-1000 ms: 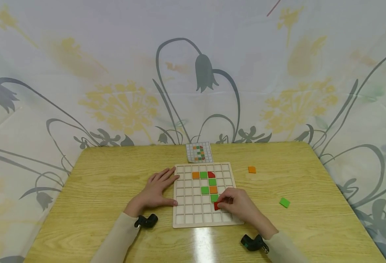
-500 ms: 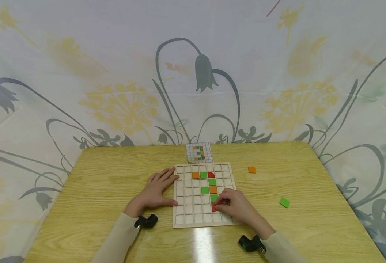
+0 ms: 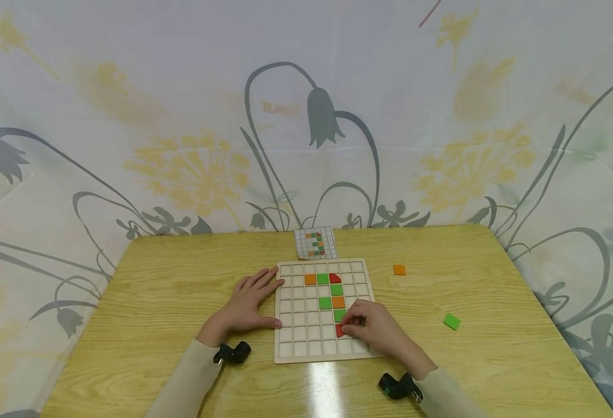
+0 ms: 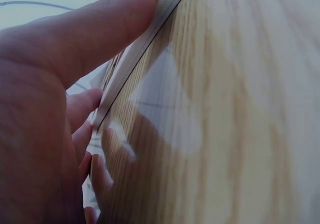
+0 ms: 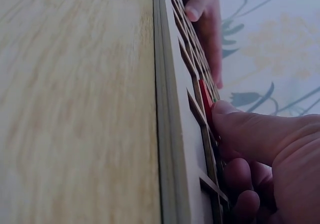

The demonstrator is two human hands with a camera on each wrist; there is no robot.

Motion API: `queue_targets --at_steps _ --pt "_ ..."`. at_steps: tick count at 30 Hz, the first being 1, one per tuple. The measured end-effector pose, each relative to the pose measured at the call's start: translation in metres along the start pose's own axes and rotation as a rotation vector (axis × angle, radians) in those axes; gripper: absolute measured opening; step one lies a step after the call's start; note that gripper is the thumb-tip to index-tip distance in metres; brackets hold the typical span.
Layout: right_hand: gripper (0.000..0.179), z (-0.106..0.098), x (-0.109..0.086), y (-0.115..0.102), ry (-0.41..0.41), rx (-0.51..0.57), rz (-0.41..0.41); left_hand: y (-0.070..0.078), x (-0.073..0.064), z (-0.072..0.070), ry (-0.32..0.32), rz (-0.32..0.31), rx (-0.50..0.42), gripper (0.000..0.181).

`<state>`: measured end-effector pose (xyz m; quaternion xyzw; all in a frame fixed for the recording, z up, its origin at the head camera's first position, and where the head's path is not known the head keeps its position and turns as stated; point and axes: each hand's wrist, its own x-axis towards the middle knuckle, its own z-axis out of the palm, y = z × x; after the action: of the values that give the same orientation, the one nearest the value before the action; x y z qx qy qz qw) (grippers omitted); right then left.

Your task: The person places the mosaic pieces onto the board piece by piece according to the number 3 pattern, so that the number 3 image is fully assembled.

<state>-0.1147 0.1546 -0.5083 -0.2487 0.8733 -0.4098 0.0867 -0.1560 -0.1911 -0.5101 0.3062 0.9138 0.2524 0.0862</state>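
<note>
A wooden grid board (image 3: 306,358) lies on the table, with several orange, green and red tiles set in its cells. My right hand (image 3: 377,330) has thumb and fingers curled at a red tile (image 3: 339,331), just below a green tile (image 3: 340,315). In the right wrist view this red tile (image 5: 205,98) stands slightly proud of the cell walls, the thumb against it; my fingers hide part of it. My left hand (image 3: 246,303) rests spread along the board's left edge. Its thumb (image 4: 120,22) touches the rim in the left wrist view.
Behind the board lies a printed pattern card (image 3: 306,244) with coloured squares on a grid. To the right of the board are a loose orange tile (image 3: 400,270) and a loose green tile (image 3: 451,321). A patterned cloth (image 3: 306,174) hangs behind the table.
My right hand has moved slightly left and down with the red tile, which has gone from tilted to squared over the cell below the green tile. The left hand has stayed still.
</note>
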Motion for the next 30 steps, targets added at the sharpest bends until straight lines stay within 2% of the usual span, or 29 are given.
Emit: queue_targets --at_steps 16,30 --pt "0.007 -0.0026 0.0002 0.0021 -0.021 -0.02 -0.042 -0.0006 -0.0002 0.0003 -0.004 -0.008 0.01 0.097" --pt "0.009 -0.0051 -0.0009 0.0027 -0.011 0.029 -0.058 -0.0029 0.0009 0.0017 -0.008 -0.003 0.013 0.097"
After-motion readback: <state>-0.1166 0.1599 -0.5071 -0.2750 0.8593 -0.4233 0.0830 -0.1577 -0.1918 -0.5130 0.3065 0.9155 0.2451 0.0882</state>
